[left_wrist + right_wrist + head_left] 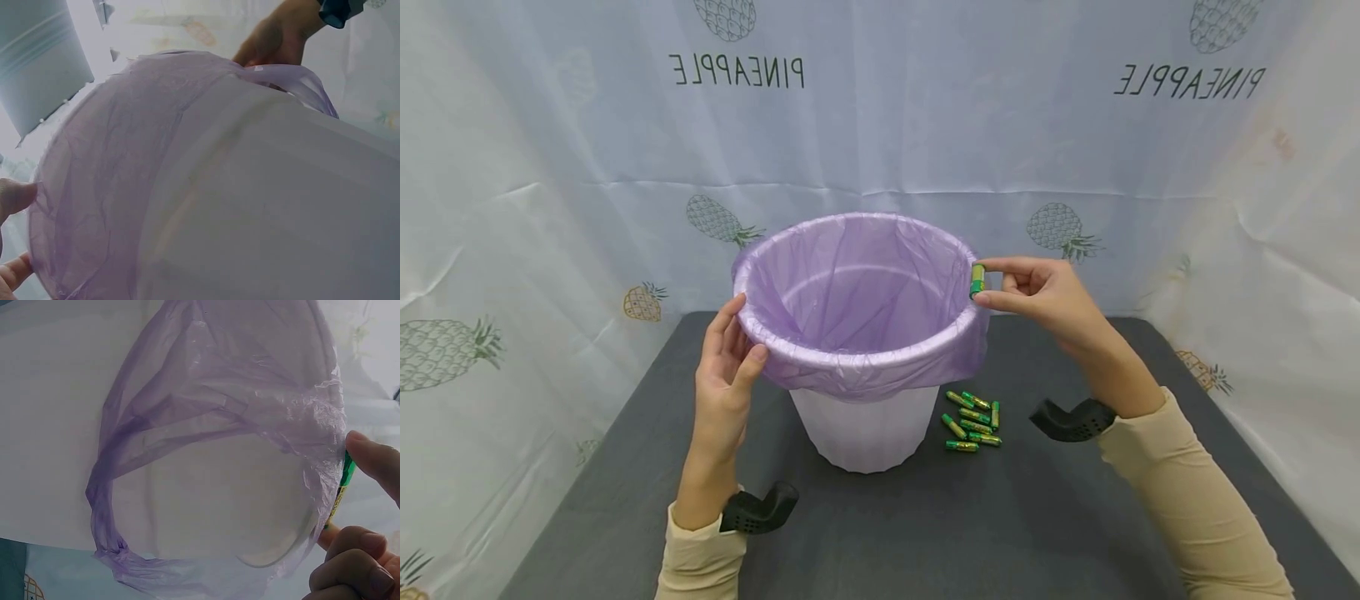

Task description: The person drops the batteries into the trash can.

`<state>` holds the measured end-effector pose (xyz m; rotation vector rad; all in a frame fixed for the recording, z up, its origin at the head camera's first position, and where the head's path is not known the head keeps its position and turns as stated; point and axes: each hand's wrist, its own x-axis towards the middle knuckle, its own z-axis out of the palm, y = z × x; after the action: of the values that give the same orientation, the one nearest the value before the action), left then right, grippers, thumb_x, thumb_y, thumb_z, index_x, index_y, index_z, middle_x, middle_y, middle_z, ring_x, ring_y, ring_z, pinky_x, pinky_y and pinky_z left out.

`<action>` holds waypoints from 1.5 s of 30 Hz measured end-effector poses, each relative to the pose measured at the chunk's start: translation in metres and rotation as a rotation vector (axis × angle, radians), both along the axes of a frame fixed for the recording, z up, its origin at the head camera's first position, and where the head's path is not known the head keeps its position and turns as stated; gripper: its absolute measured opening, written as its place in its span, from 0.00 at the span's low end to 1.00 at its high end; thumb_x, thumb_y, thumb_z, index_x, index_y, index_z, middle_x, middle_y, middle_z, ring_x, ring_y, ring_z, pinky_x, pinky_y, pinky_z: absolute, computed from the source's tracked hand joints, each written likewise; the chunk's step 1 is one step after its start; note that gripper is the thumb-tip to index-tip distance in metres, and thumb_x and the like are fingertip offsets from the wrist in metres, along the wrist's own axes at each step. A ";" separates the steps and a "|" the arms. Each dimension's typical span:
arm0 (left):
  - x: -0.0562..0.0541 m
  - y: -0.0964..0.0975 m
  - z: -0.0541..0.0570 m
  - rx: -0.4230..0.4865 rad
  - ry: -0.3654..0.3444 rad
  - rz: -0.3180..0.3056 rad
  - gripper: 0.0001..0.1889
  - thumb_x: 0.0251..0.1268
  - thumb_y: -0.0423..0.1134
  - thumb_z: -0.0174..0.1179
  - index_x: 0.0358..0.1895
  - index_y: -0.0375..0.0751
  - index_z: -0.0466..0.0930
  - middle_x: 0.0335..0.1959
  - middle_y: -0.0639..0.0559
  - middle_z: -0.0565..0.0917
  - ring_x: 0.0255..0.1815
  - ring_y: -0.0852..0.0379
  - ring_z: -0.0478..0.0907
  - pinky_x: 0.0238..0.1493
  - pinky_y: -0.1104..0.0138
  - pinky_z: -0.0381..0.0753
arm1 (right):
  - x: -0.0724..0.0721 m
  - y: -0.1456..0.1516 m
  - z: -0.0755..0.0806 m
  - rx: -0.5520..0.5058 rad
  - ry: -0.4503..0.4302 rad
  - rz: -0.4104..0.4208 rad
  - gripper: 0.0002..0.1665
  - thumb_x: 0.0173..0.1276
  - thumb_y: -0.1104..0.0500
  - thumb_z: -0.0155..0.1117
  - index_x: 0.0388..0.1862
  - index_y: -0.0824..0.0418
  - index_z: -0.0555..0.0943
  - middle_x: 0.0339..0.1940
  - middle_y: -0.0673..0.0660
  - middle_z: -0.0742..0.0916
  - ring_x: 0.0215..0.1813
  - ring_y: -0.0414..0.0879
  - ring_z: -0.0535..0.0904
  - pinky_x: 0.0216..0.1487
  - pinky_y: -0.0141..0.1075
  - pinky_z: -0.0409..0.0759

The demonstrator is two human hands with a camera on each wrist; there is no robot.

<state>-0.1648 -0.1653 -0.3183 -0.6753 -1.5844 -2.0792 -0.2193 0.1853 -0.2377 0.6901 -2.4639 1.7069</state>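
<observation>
A white trash can stands upright, lined with a purple plastic bag folded over its rim. My left hand holds the near-left side of the rim, thumb and fingertips on the bag. At the right of the rim, my right hand pinches a small green and yellow battery between thumb and index finger, upright. The right wrist view shows this battery right at the bag's edge, partly hidden behind the thumb. Several matching batteries lie loosely grouped right of the can's base.
Everything stands on a dark grey tabletop. A pale curtain printed with pineapples hangs behind it and at both sides. Black wrist mounts sit on both of my forearms.
</observation>
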 end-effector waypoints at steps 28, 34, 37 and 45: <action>-0.003 0.002 -0.002 0.005 -0.032 0.011 0.30 0.67 0.24 0.45 0.72 0.42 0.56 0.72 0.50 0.64 0.69 0.62 0.66 0.65 0.77 0.67 | -0.008 -0.007 -0.012 -0.059 0.014 0.002 0.24 0.65 0.66 0.63 0.60 0.69 0.76 0.17 0.42 0.69 0.22 0.36 0.60 0.27 0.32 0.62; -0.002 0.002 -0.002 0.003 -0.041 0.019 0.30 0.67 0.24 0.45 0.72 0.41 0.56 0.72 0.50 0.63 0.68 0.62 0.66 0.65 0.77 0.68 | -0.007 -0.004 -0.015 -0.105 0.009 0.008 0.21 0.66 0.65 0.62 0.59 0.61 0.78 0.16 0.42 0.70 0.21 0.37 0.59 0.26 0.34 0.60; -0.002 0.002 -0.001 0.003 -0.049 0.026 0.30 0.66 0.24 0.45 0.72 0.42 0.56 0.72 0.50 0.63 0.68 0.62 0.66 0.65 0.77 0.68 | -0.005 -0.003 -0.017 -0.148 0.015 0.017 0.20 0.66 0.65 0.62 0.57 0.58 0.79 0.16 0.42 0.70 0.21 0.38 0.58 0.25 0.35 0.58; -0.002 0.001 0.000 0.005 -0.048 0.023 0.31 0.66 0.24 0.45 0.72 0.42 0.55 0.72 0.49 0.62 0.69 0.62 0.66 0.65 0.77 0.68 | -0.002 0.004 -0.031 -0.243 0.059 0.038 0.20 0.65 0.70 0.61 0.57 0.63 0.79 0.16 0.43 0.70 0.20 0.41 0.56 0.25 0.36 0.55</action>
<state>-0.1663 -0.1646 -0.3182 -0.6066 -1.6044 -2.0967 -0.2213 0.1895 -0.2683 0.7505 -2.1687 1.9260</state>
